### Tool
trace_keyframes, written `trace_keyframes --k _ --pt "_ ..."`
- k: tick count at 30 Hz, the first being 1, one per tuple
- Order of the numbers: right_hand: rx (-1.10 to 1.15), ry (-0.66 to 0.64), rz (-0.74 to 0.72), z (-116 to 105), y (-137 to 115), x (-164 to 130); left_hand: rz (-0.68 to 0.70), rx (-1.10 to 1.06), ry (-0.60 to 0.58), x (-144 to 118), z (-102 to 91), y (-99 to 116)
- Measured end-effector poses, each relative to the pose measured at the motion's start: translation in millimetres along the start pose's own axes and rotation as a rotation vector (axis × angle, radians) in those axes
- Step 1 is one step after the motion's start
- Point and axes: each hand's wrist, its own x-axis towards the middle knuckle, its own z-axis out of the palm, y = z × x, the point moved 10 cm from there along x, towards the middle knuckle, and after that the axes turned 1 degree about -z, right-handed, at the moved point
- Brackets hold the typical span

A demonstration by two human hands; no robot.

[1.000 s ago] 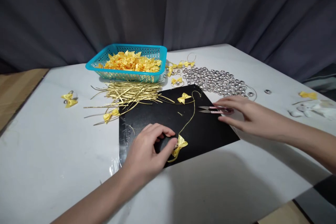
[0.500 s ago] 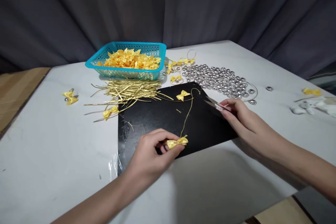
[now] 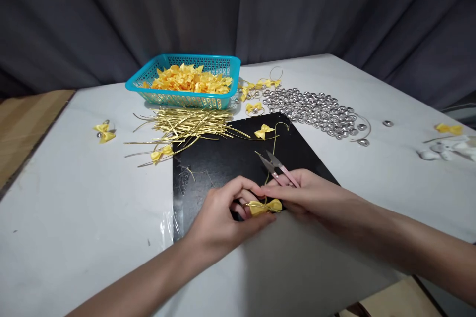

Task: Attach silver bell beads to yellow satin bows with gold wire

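over the black mat's [image 3: 223, 161] near edge, your left hand [image 3: 219, 218] pinches the yellow bow [image 3: 265, 206]; your right hand [image 3: 312, 198] grips the snips [image 3: 277, 167], blades parted. keep the gold wire [image 3: 270, 158] taut, cutting close beside the bow.

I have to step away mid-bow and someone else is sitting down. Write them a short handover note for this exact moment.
Left hand: pinches the yellow bow over the near edge of the black mat.
Right hand: holds the pink snips, blades open, pointing away, beside the gold wire rising from the bow.
Done: wire sits wrapped round the bow's middle.
Left: the long wire tail is uncut.
Supplies: bows in the blue basket, gold ties, silver bells.
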Motion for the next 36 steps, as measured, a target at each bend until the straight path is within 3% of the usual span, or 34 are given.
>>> trace_keyframes --k 4,11,14,17,27,32,36 --pt "0.048 0.035 -0.038 -1 -19 11 -0.014 -0.084 -0.018 0 1.6 0" --pt "-0.066 0.262 -0.246 -25 -62 14 -0.096 -0.103 -0.138 4 10.0 -8" --pt "-0.157 0.275 -0.345 -27 -78 10 -0.200 -0.133 -0.200 5 13.0 -16" --pt "-0.248 0.283 -0.420 -29 -88 7 -0.182 -0.101 -0.184 7 8.7 -14" --pt "-0.331 0.366 -0.426 -45 -87 8 0.008 -0.013 -0.190 6 4.8 5" --pt "-0.399 0.387 -0.394 -50 -84 5 -0.163 -0.075 -0.162 7 0.6 -8" --pt "-0.352 0.379 -0.314 -62 -71 -9 -0.214 -0.121 -0.135 7 -2.6 -13"
